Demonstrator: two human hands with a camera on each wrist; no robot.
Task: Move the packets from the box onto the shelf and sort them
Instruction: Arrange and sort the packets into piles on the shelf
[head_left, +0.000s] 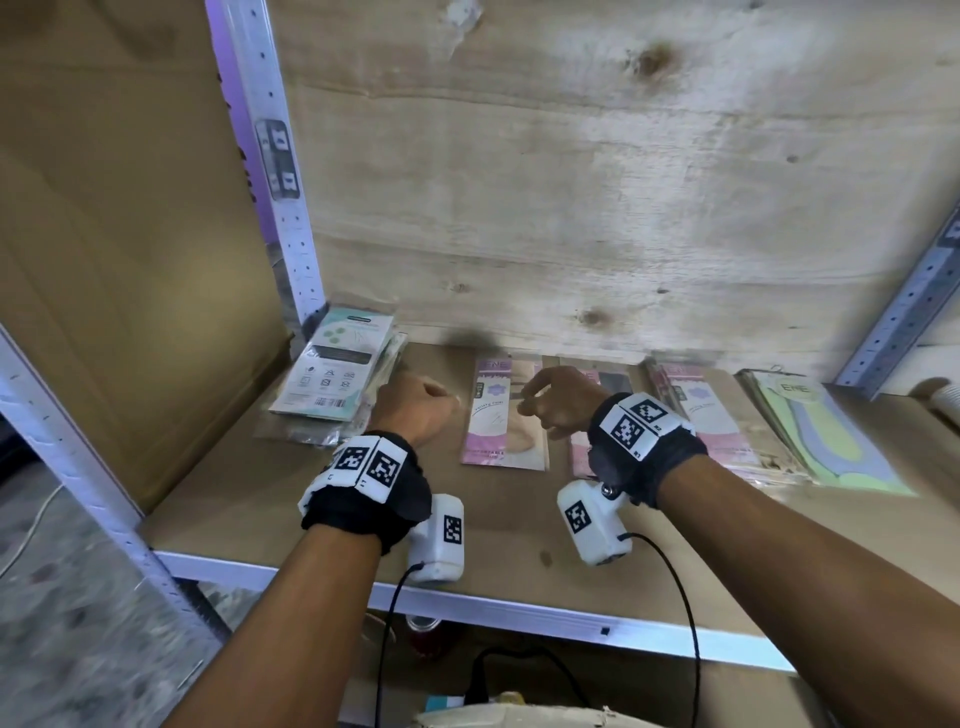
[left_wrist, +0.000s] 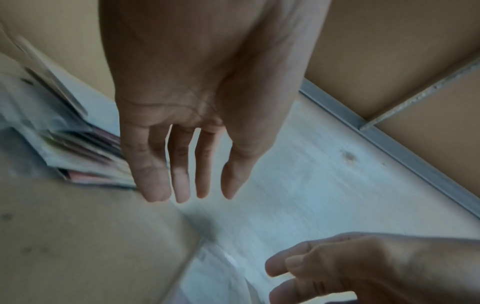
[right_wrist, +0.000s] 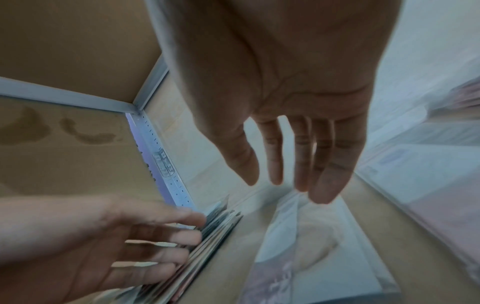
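Reaching over the shelf (head_left: 249, 499), the left hand (head_left: 415, 410) hovered with straight, slightly spread fingers (left_wrist: 155, 174) just beside the teal-and-white stack of packets (head_left: 337, 374) at the shelf's back left corner, holding nothing. The right hand (head_left: 558, 402) hung empty too, fingers (right_wrist: 327, 174) loosely extended, above one pink packet (head_left: 501, 415) lying flat near the back edge. Further right lay another pink packet, partly hidden by the wrist, then a pink stack (head_left: 701, 410) and one green-yellow stack (head_left: 821, 431); their packets were too overlapped to count.
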